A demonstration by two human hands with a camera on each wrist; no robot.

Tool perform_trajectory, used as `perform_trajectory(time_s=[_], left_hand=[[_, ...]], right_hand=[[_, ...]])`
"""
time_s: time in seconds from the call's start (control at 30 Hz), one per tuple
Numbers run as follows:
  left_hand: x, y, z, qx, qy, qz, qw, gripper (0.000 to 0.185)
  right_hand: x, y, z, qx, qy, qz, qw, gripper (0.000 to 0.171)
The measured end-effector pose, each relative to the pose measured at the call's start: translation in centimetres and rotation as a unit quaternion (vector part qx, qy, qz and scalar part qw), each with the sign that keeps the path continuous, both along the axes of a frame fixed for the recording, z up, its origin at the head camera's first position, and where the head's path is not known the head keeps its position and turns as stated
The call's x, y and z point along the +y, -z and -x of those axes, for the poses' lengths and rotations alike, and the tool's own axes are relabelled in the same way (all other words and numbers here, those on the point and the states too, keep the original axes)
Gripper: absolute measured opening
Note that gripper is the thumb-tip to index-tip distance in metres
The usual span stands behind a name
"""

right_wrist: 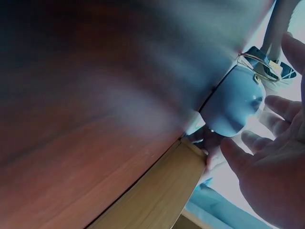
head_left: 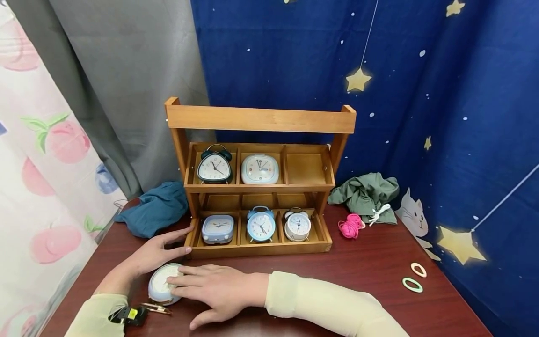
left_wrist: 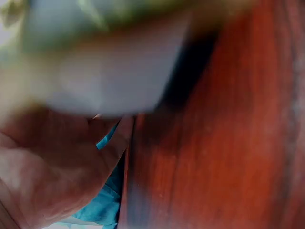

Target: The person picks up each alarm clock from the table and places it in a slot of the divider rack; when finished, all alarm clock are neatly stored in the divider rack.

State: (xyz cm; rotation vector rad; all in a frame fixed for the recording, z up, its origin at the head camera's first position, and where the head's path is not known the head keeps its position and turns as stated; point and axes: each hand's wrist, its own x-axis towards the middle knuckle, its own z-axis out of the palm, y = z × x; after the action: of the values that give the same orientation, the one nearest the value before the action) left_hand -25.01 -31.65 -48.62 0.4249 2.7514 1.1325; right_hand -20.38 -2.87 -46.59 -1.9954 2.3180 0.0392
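A pale blue and white alarm clock (head_left: 163, 284) with a golden handle lies on the table at front left. My right hand (head_left: 219, 289) reaches across from the right, fingers extended, with its fingertips at the clock. In the right wrist view the same clock (right_wrist: 234, 102) sits close to my spread fingers (right_wrist: 281, 107). My left hand (head_left: 153, 252) is at the lower left corner of the wooden two-tier shelf (head_left: 261, 252), its fingers along the side and thumb by the front. In the left wrist view, my left hand (left_wrist: 52, 167) is partly hidden by a blurred pale shape.
On the upper tier stand a dark green clock (head_left: 214, 167) and a white oval clock (head_left: 259, 169). Several more clocks, including a blue twin-bell clock (head_left: 261, 225), fill the lower tier. Blue cloth (head_left: 156, 208), green cloth (head_left: 365, 194), pink yarn (head_left: 351, 226) and rings (head_left: 412, 285) lie around.
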Motion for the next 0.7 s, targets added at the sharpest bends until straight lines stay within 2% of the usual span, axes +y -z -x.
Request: perform_trajectory(time_s=[0.2, 0.47, 0.6, 0.7], left_hand=[[0.0, 0.1, 0.1, 0.003, 0.001, -0.003, 1.0, 0.077], [0.0, 0.2, 0.4, 0.005, 0.004, -0.007, 1.0, 0.078], [0.0, 0.4, 0.5, 0.002, 0.003, -0.005, 1.0, 0.078], [0.0, 0.5, 0.4, 0.001, 0.0, -0.008, 1.0, 0.079]], right_hand=[[2.9, 0.0, -0.2, -0.004, 0.003, 0.018, 1.0, 0.084], [7.8, -0.4, -0.3, 0.016, 0.022, 0.086, 0.996, 0.08], [8.7, -1.0, 0.0, -0.004, 0.04, 0.139, 0.989, 0.073], [8.2, -1.1, 0.3, -0.026, 0.078, 0.178, 0.981, 0.071]])
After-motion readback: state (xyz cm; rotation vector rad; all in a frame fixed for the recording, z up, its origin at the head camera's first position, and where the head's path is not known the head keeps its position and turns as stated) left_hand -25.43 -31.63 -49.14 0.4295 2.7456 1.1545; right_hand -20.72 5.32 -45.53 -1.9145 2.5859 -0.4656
